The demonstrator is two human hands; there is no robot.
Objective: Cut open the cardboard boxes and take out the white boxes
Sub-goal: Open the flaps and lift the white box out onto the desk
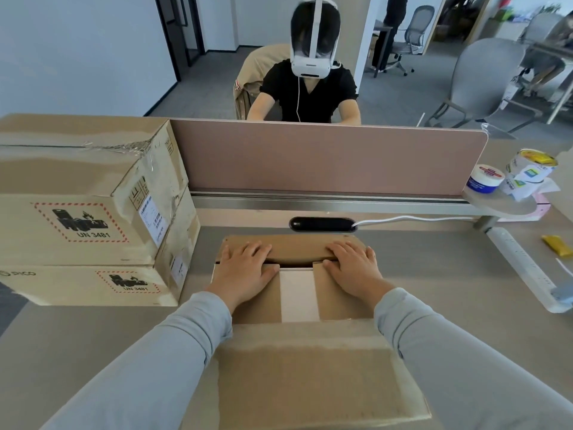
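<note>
an open brown cardboard box (341,305) sits on the grey tabletop (434,274) right in front of the person. its near flap (307,377) is folded out toward the camera, between two light-blue sleeves. the left hand (248,268) and right hand (353,265) lie flat and spread on the box, gripping nothing. their palms are on the two inner side flaps and their straight fingers reach onto the far flap (291,248). in the gap between the side flaps, between the hands, a strip of the smooth white box (299,296) shows, inside the cardboard box. to the left, two taped brown cardboard boxes (77,197) with red-bordered un 3481 labels are stacked beside the pink divider panel (325,156). a long white power strip (524,265) lies at the right, near a small yellow packet (558,245). beyond the divider sits a person in a white headset (313,57).
</note>
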